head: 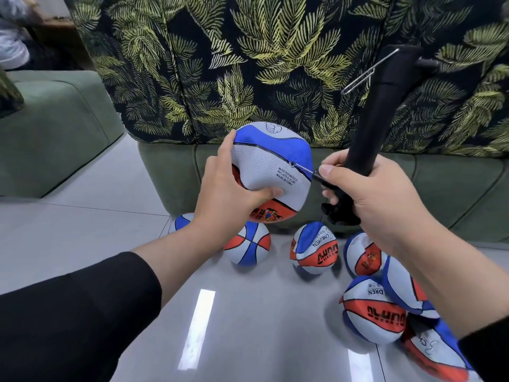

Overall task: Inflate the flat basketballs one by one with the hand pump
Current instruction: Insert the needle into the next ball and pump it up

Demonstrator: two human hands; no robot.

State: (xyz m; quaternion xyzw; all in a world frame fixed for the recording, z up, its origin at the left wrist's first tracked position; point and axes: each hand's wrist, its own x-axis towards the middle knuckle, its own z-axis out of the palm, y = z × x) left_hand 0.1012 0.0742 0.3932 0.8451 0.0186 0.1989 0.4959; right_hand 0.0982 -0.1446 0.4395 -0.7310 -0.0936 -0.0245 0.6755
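Head view: grey tiled floor [82, 244], green sofa [454, 188]; left hand [234, 194] grips basketball [272, 166], right hand [371, 197] pump [369, 133].

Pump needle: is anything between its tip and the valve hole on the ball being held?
Nothing visible. The needle points at the valve hole with its tip at the hole; the left hand grips the ball away from it.

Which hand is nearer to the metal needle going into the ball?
The right hand. It grips the black pump, thumb right by the needle. The left hand holds the flat ball from the far side.
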